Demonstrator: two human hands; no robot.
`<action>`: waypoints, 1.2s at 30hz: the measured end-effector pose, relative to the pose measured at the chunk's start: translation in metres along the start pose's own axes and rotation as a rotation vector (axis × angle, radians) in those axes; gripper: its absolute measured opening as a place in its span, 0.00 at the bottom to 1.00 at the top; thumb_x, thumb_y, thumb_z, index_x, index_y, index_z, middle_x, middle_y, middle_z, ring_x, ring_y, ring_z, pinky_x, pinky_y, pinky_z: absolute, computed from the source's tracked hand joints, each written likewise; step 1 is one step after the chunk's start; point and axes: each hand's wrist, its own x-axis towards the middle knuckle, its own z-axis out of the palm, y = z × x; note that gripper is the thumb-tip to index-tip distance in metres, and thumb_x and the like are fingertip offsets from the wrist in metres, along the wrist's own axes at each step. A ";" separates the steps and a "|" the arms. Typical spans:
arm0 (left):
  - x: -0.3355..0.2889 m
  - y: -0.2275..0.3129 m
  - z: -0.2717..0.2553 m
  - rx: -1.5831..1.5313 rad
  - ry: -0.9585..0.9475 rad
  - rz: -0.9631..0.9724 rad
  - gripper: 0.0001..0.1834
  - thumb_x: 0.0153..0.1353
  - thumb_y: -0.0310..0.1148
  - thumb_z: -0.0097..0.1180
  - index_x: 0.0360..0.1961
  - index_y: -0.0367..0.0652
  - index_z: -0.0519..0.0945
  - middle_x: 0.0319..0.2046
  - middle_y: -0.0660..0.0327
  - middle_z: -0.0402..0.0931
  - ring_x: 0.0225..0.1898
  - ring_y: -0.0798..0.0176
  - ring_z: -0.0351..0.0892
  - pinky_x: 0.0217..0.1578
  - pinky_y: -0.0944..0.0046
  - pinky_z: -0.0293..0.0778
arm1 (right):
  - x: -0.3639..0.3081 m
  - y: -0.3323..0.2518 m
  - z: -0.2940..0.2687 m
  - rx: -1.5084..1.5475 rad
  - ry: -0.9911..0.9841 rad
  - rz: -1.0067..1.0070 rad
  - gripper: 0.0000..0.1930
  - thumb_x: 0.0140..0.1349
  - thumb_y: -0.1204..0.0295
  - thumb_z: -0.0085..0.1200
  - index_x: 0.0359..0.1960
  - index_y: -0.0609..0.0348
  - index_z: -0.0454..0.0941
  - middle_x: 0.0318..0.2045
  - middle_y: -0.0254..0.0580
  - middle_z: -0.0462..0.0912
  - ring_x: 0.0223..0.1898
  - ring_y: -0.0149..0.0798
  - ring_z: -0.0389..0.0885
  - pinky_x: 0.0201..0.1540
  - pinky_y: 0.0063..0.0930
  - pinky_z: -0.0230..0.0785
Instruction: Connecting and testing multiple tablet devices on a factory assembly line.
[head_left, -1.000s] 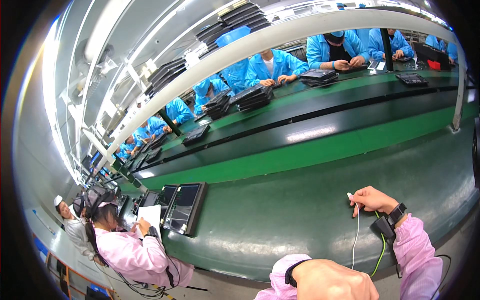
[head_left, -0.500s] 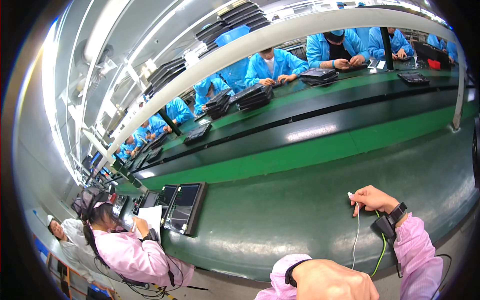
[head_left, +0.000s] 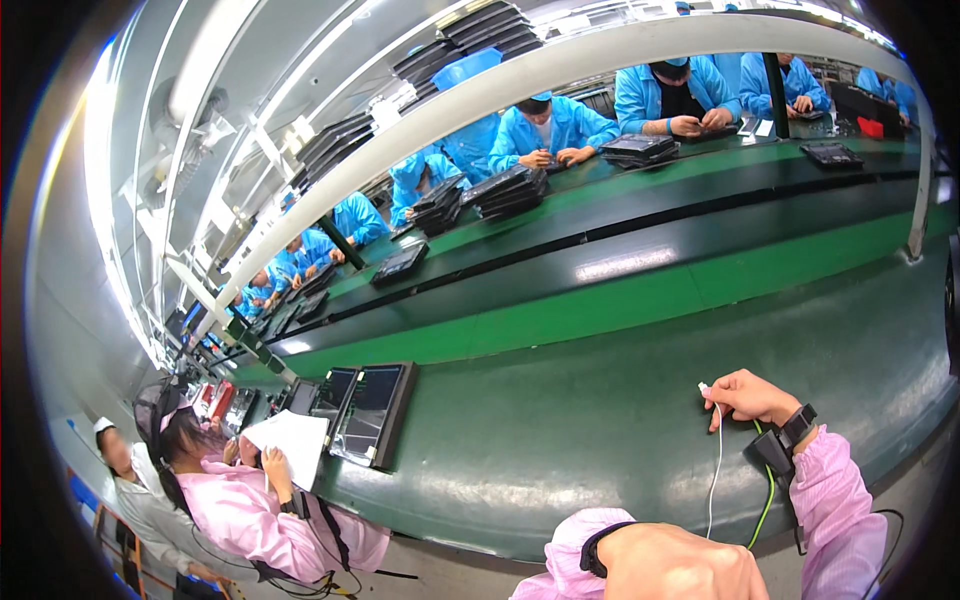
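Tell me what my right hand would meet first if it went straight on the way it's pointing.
Probably the black tray holding dark panels, left across the green bench; unclear depth and fisheye bend mean your right hand might miss it.

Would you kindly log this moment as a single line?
right hand: pinching white cable near its tip | left hand: fingers out of view | green cable: below right wrist | bench: dark green
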 end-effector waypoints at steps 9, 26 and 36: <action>-0.002 0.000 -0.001 -0.024 0.002 -0.013 0.26 0.54 0.50 0.65 0.14 0.43 0.68 0.11 0.62 0.61 0.13 0.56 0.63 0.20 0.60 0.60 | 0.001 0.000 -0.001 -0.009 -0.010 0.000 0.16 0.68 0.63 0.48 0.34 0.67 0.75 0.23 0.49 0.84 0.16 0.22 0.73 0.12 0.16 0.47; -0.004 0.000 -0.001 -0.012 -0.019 -0.057 0.23 0.56 0.48 0.62 0.16 0.44 0.69 0.13 0.63 0.63 0.15 0.57 0.65 0.21 0.60 0.62 | -0.002 -0.002 0.001 -0.018 0.007 0.007 0.15 0.68 0.63 0.49 0.34 0.67 0.75 0.23 0.48 0.83 0.17 0.22 0.73 0.12 0.16 0.47; -0.004 0.002 -0.002 -0.013 -0.025 -0.071 0.22 0.58 0.48 0.60 0.17 0.45 0.69 0.15 0.63 0.64 0.16 0.58 0.66 0.22 0.60 0.63 | -0.002 -0.002 0.001 -0.016 0.000 0.006 0.15 0.68 0.63 0.49 0.33 0.66 0.75 0.22 0.48 0.83 0.18 0.23 0.76 0.12 0.15 0.47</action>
